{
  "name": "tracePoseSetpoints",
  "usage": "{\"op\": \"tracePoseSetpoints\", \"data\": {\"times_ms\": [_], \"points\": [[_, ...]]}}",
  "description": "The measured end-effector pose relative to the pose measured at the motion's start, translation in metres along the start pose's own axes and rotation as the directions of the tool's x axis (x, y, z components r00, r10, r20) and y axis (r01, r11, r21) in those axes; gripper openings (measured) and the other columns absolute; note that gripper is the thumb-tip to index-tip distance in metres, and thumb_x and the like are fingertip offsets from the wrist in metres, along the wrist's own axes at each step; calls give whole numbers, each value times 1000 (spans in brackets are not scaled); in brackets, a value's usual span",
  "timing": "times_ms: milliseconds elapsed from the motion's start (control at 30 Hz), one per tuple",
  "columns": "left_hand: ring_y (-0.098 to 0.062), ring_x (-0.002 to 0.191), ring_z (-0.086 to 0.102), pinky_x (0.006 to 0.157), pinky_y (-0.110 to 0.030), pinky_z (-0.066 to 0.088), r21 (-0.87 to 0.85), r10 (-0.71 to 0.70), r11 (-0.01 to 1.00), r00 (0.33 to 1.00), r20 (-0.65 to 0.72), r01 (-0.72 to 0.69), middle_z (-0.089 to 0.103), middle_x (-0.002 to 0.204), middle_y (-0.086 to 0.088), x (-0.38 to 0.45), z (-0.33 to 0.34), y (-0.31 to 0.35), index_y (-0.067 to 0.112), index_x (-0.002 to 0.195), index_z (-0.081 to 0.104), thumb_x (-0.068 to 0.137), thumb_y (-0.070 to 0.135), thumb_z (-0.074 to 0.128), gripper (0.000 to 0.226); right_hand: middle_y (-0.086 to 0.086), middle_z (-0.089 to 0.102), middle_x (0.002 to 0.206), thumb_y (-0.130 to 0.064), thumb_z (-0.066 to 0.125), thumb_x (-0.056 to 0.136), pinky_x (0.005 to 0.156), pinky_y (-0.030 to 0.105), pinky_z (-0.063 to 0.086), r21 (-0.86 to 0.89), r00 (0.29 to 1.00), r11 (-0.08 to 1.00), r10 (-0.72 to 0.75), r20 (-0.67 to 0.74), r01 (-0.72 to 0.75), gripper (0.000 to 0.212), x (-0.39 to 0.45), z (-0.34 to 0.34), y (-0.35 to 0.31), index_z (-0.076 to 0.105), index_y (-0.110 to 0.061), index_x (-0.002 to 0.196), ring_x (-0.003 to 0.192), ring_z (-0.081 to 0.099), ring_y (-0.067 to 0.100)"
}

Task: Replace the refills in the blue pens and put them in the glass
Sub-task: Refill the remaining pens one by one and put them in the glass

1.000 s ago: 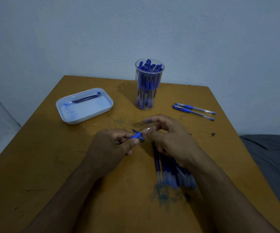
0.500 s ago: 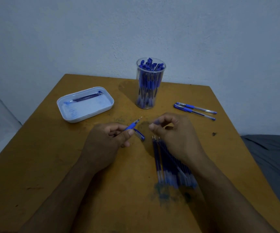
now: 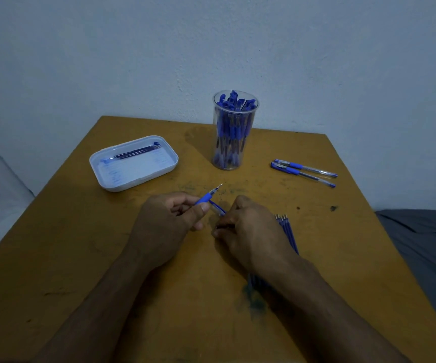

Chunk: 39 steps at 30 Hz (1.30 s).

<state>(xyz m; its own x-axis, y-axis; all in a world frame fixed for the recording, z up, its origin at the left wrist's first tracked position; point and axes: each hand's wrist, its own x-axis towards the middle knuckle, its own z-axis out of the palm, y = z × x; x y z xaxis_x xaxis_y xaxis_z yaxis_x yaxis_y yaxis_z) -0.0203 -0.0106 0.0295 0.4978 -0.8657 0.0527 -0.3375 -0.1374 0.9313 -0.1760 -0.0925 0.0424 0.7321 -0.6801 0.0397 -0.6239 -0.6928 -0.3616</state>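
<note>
1. Fingers (image 3: 185,205) of the left hand (image 3: 167,226) curl round a blue pen (image 3: 207,197) at its rubber grip sleeve, tip pointing up and away toward the glass (image 3: 234,142).
2. Right hand (image 3: 251,231) is curled, knuckles up; what its fingers pinch is mostly hidden, though a thin blue piece (image 3: 218,208) shows just at its fingertips, beside the left thumb. I cannot tell whether that is a cap, a barrel or a refill.
3. Handling, as a judgement: the pen is light and stiff, its clear barrel smooth and likely slippery, so the ribbed rubber sleeve is the sensible place to hold. The metal tip is fine and could bend or smear ink.
4. Spare refills (image 3: 286,229) lie bunched on the tabletop (image 3: 80,258) under and beside the right wrist. They look thin and whippy, best pinched near the middle and fed in straight.
5. Farther out, two pens (image 3: 303,170) lie side by side to the right, well apart from the hands.
6. The glass stands upright near the far edge, crowded with blue pens; it looks tippable if knocked.
7. A white tray (image 3: 133,163) to the left holds a few thin refills (image 3: 135,152).
</note>
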Motion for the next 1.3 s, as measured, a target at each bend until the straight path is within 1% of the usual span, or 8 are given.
{"op": "tracePoseSetpoints", "data": {"times_ms": [267, 367, 467, 533, 733, 967, 1200, 1300], "points": [[1, 48, 58, 49, -12, 43, -13, 8, 1000, 1000, 8, -7, 74, 71, 2, 0, 1, -1, 22, 101, 75, 91, 30, 72, 13, -7, 49, 106, -45, 66, 94, 83, 31, 51, -26, 999, 999, 28, 47, -27, 26, 2, -3, 4, 74, -29, 114, 97, 51, 10], [2, 49, 59, 51, -9, 43, -51, 47, 998, 999, 25, -45, 74, 70, 1, -2, 1, 2, 23, 98, 75, 92, 23, 71, 7, -8, 60, 93, -45, 69, 92, 73, 28, 49, 167, 996, 985, 54, -76, -41, 21, 2, -5, 7, 77, -27, 99, 84, 56, 6], [3, 52, 60, 54, -9, 44, -62, 94, 994, 993, 66, -90, 75, 72, 2, -6, 2, 4, 24, 102, 74, 94, 14, 68, 14, -4, 67, 70, -39, 69, 95, 52, 17, 39, 722, 969, 689, 217, -115, -68, 20, 4, -10, 10, 79, -24, 85, 56, 52, 3], [1, 54, 61, 55, -10, 45, -65, 113, 992, 989, 97, -107, 75, 74, 3, -7, 3, 4, 26, 104, 73, 95, 13, 67, 17, 13, 70, 79, -33, 70, 95, 44, 17, 36, 884, 960, 455, 278, -29, -105, 15, 4, -13, 9, 80, -22, 93, 52, 48, 6], [1, 52, 59, 52, -12, 45, -63, 118, 992, 985, 124, -110, 75, 75, 3, -7, 5, 3, 29, 106, 70, 95, 15, 66, 19, 16, 72, 88, -23, 70, 94, 38, 23, 34, 951, 922, 294, 387, -30, -93, 14, 4, -10, 4, 78, -13, 98, 53, 51, 13], [4, 57, 61, 56, -7, 44, 3, 119, 993, 984, 131, -121, 75, 74, 4, -6, 8, 0, 28, 107, 72, 95, 14, 67, 19, 18, 76, 93, -11, 56, 103, 54, 31, 59, 995, 907, 95, 417, -53, 15, 14, 7, -14, 4, 56, -3, 114, 70, 71, 22], [3, 54, 58, 54, -10, 44, 36, 98, 994, 989, 110, -102, 75, 74, 5, -4, 8, -3, 31, 105, 72, 95, 15, 67, 19, 7, 71, 82, -6, 56, 102, 55, 26, 52, 982, 799, 147, 573, -184, 121, 19, 11, -25, 20, 63, -6, 120, 71, 64, 15], [5, 53, 58, 55, -8, 44, 11, 70, 997, 994, 79, -71, 75, 74, 3, -2, 8, -4, 21, 111, 74, 96, 15, 67, 17, 1, 67, 82, -13, 54, 105, 60, 26, 49, 930, 769, 367, 594, -238, 5, 23, 11, -30, 36, 66, -16, 125, 72, 61, 10]]}}
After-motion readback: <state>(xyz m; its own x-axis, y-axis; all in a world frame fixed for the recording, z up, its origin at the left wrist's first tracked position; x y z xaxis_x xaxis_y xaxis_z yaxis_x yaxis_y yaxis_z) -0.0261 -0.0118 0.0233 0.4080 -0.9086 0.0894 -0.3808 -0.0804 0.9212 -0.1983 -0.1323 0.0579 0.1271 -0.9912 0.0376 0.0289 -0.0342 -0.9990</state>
